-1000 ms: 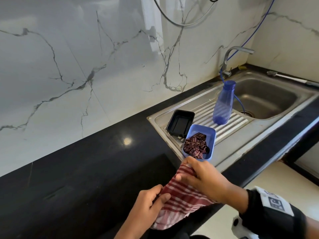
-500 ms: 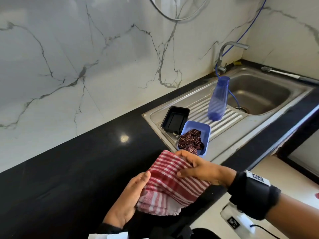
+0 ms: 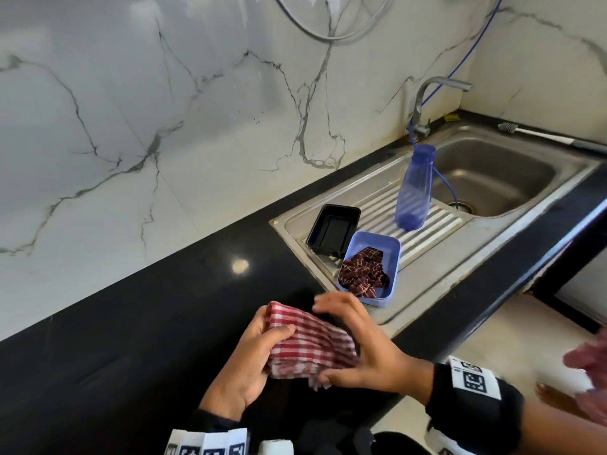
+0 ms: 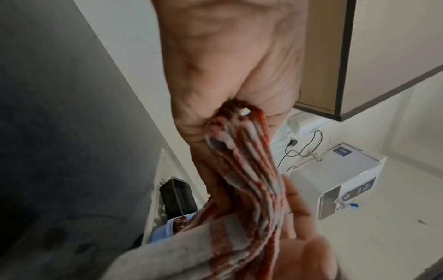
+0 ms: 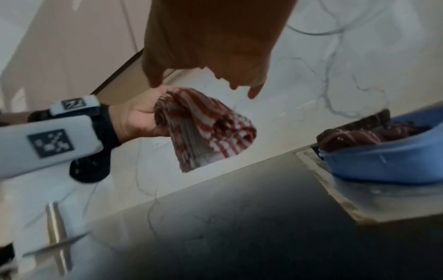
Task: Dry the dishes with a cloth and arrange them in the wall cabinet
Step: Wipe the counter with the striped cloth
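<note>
The folded cloth (image 3: pixel 310 344), at lower centre of the head view, is gripped by the left hand (image 3: pixel 249 353). The right hand (image 3: pixel 358 343), fingers spread and relaxed, touches its right side. Below lies the black tabletop (image 3: pixel 131 339); the sink (image 3: pixel 492 172) sits upper right.

Black worktop (image 3: pixel 138 323) beneath a marble-veined wall (image 3: pixel 164 126); steel tap (image 3: pixel 423 103) over the sink (image 3: pixel 578 165); white water purifier (image 4: pixel 340 181) on the wall.
</note>
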`<state>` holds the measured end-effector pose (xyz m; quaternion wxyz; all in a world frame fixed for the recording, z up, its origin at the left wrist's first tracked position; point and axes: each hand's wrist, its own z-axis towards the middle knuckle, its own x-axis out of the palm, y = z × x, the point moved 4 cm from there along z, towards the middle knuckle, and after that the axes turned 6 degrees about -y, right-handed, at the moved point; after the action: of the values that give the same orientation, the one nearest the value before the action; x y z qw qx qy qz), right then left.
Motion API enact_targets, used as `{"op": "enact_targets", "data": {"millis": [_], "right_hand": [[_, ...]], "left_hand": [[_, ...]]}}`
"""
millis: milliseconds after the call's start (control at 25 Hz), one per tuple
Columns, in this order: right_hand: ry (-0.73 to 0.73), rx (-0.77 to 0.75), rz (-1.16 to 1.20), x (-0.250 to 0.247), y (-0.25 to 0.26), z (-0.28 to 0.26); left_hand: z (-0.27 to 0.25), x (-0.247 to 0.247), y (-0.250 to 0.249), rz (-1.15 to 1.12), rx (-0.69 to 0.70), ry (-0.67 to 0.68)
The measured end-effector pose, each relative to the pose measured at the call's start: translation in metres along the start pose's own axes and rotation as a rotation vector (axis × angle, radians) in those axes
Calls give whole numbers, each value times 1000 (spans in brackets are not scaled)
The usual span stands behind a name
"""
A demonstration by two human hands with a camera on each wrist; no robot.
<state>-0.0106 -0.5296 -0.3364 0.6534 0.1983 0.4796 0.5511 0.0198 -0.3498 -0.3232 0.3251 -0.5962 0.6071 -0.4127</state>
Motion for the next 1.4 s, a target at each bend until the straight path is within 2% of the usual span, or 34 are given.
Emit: {"op": "enact_targets", "data": {"millis": [80, 160, 240, 320, 400, 440, 520, 640, 760, 840, 920, 1000, 1120, 1280, 1400], "right_hand": [[58, 178, 219, 7, -4, 4], [168, 301, 236, 23, -6, 10], [155, 363, 59, 29, -8, 19], [150, 356, -216, 28, -6, 32], [285, 384, -412, 26, -4, 45], [369, 462, -365, 24, -6, 52], [470, 667, 41, 17, -14, 65], [383, 925, 662, 10, -44, 68], [290, 1003, 1017, 15, -64, 65], [230, 1015, 1098, 12, -72, 71], [124, 1033, 989, -4, -85, 90], [52, 1043, 725, -27, -104, 114], [63, 983, 337, -66, -129, 167], [69, 868, -169, -104, -167, 229], [44, 841, -371, -119, -209, 257]], "left_hand": [[-2, 2, -9, -4, 32, 37], [-2, -1, -15, -3, 49, 64], [2, -5, -20, 12, 56, 61], [11, -14, -23, 23, 61, 33], [18, -22, -26, 38, 72, 28], [21, -26, -27, 35, 77, 36], [29, -33, -31, -31, 107, 101], [40, -43, -44, -101, 207, 180], [55, -44, -55, -69, 281, 177], [68, -38, -58, -25, 284, 175], [84, -30, -57, 36, 296, 170], [103, -19, -51, 98, 286, 161], [139, 12, -39, 158, 227, 169], [182, 66, -36, 374, 252, 185], [209, 96, -44, 428, 220, 142]]}}
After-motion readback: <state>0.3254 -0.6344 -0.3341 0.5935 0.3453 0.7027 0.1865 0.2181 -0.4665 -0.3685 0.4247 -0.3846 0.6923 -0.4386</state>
